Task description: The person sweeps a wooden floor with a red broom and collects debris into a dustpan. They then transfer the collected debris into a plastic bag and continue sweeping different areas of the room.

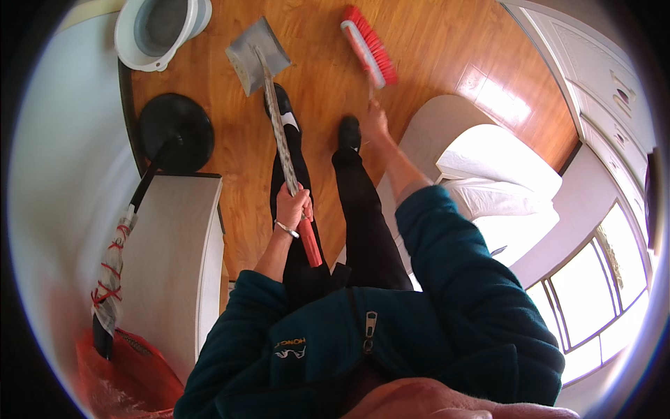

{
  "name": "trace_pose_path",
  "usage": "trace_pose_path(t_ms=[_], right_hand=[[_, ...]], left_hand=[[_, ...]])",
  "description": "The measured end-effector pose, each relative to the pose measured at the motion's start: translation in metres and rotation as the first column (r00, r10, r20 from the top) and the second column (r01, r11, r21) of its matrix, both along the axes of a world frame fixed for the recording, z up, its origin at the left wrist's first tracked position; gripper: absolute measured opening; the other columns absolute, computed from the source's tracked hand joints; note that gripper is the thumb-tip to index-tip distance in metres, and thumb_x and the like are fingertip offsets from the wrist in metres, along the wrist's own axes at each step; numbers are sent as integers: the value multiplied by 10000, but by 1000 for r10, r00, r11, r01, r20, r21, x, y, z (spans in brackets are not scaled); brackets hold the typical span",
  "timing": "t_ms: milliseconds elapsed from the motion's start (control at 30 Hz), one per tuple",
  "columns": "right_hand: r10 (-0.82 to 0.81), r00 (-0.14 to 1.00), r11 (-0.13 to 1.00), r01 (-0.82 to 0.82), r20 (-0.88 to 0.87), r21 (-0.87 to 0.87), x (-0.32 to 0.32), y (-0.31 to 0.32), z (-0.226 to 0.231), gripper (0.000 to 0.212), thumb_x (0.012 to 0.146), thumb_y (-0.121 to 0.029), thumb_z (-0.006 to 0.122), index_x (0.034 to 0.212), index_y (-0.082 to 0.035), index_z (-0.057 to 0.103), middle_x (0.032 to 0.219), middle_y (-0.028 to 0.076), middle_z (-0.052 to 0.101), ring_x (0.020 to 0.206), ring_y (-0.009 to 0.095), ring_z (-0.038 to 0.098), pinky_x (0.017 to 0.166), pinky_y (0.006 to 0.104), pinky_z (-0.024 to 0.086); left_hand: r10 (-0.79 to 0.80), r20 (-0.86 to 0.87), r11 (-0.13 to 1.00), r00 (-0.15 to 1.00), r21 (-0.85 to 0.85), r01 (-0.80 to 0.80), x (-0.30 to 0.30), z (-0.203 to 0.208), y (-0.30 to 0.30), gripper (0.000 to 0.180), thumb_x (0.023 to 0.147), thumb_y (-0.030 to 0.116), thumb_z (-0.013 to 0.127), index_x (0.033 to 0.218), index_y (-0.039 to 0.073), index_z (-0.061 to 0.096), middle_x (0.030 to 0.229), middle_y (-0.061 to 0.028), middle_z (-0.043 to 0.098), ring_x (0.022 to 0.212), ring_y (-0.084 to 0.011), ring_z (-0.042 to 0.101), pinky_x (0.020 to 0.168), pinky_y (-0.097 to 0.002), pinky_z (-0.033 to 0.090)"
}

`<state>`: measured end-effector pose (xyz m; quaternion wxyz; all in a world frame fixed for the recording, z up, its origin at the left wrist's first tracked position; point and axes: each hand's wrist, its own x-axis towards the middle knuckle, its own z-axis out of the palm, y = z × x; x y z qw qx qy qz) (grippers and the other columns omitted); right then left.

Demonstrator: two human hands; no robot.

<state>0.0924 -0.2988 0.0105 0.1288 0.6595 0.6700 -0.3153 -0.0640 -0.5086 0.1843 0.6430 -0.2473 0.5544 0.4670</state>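
My left hand is wrapped round the long handle of a metal dustpan, just above its red grip. The dustpan's grey pan lies ahead of my left shoe, on or close to the wooden floor. Out to the right, my right hand is closed on the handle of a broom with red bristles and a red and white head. That broom head is near the floor, to the right of the dustpan and apart from it. Most of the broom's handle is hidden behind my hand and forearm.
A white and grey bucket stands at the far left. Nearer, a black round base carries a pole wrapped in plastic, beside a pale cabinet. A red bag sits lower left. At right are a bed and white drawers.
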Motion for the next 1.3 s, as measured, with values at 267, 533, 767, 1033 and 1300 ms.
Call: trace_pose_path(t_ms=[267, 533, 767, 1033, 1300], right_hand=[[-885, 464, 212, 353, -26, -912, -25, 7, 107, 119, 955, -301, 376, 896, -221, 442, 554, -17, 355, 375, 118, 317, 352, 265, 222], [-55, 878, 912, -150, -475, -382, -26, 123, 133, 190, 897, -86, 407, 1011, -155, 543, 588, -21, 393, 410, 90, 351, 331, 246, 257], [649, 732, 747, -665, -209, -11, -134, 133, 46, 370, 861, -145, 452, 1224, -98, 510, 822, 190, 637, 708, 335, 625, 595, 453, 497], [848, 527, 495, -825, -57, -273, -37, -14, 76, 355, 890, -108, 411, 1243, -79, 392, 974, 242, 635, 924, 417, 615, 779, 509, 479], [917, 399, 380, -865, 10, -328, 39, 14, 108, 522, 900, -115, 427, 1407, -209, 340, 1005, 246, 624, 891, 392, 621, 763, 472, 484]], left_hand=[[45, -55, 998, 998, 45, -43, 10, 15, -27, 162, 864, 60, 549, 917, 103, 402, 568, -19, 413, 387, -134, 451, 321, -303, 412], [-21, -206, 993, 978, -115, -3, 39, 60, -99, 154, 831, 55, 547, 877, 59, 400, 524, -42, 436, 339, -153, 443, 295, -296, 391], [-322, -247, 880, 914, -434, 193, 110, 83, -181, 156, 791, 41, 551, 877, 24, 422, 490, -55, 461, 338, -173, 495, 295, -322, 398], [-326, -131, 851, 936, -471, 231, 160, 62, -262, 192, 755, 52, 568, 887, 14, 434, 544, -68, 472, 342, -177, 496, 312, -310, 406], [-302, -118, 864, 946, -452, 219, 197, 69, -335, 188, 768, 37, 552, 901, 23, 421, 525, -62, 469, 336, -173, 495, 306, -308, 414]])
